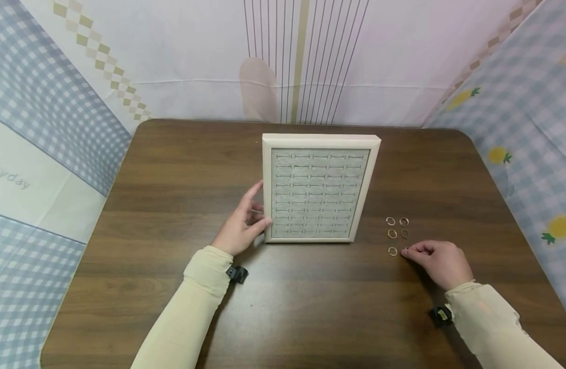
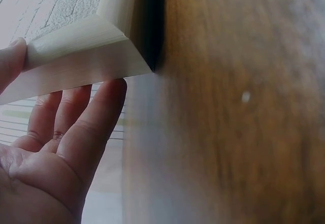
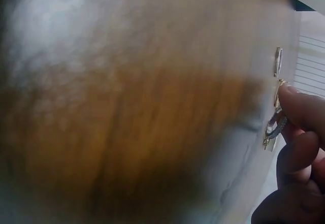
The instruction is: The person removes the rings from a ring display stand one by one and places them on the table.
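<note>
A cream-framed ring display board [image 1: 315,195] with a grey slotted pad stands upright, slightly leaning, on the table. My left hand [image 1: 241,228] holds its left side, the thumb at the front and the fingers at the side and behind. In the left wrist view the frame edge [image 2: 76,64] lies between thumb and fingers of the left hand [image 2: 61,158]. To the right of the board, my right hand [image 1: 441,261] pinches a small ring with thumb and forefinger at table level. The right wrist view shows a stone-set ring [image 3: 278,126] at the fingertips of the right hand [image 3: 304,148].
Several other rings lie in two columns beside the right hand, among them a gold ring [image 1: 392,234] and a silver-looking ring [image 1: 392,251]. The brown wooden table [image 1: 172,169] is bordered by a white patterned cloth [image 1: 186,51] behind and checked cloths at the sides.
</note>
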Tool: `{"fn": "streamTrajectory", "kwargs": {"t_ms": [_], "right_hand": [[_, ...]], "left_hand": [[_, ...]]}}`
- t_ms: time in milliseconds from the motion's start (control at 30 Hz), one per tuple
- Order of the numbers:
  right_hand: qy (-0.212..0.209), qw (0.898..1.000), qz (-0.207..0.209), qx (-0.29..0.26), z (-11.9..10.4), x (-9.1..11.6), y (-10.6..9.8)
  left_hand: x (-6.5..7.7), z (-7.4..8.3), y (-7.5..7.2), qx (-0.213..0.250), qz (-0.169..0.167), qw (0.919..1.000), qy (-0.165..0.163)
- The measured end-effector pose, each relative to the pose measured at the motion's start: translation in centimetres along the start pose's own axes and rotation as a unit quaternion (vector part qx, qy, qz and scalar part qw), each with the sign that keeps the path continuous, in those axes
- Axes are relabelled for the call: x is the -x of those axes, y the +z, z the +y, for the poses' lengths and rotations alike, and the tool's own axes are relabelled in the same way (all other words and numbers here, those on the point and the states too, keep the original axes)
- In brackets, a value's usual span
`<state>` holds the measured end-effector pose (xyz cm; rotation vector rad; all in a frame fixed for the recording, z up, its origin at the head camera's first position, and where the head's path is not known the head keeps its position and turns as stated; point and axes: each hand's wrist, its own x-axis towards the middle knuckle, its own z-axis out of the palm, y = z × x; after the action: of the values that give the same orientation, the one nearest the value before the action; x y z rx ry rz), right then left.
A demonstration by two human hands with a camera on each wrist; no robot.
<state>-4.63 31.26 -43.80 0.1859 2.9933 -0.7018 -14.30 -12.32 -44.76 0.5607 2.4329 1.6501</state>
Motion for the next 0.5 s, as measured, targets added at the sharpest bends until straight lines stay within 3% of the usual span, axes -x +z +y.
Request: {"fn": "streamTrajectory", "kwargs": {"t_ms": [500], "right_hand": [[0.014, 1.0, -0.012, 0.001, 0.45, -0.25, 0.22]], "left_hand": [[0.06, 0.3, -0.13, -0.003, -0.001, 1.0, -0.004]]}}
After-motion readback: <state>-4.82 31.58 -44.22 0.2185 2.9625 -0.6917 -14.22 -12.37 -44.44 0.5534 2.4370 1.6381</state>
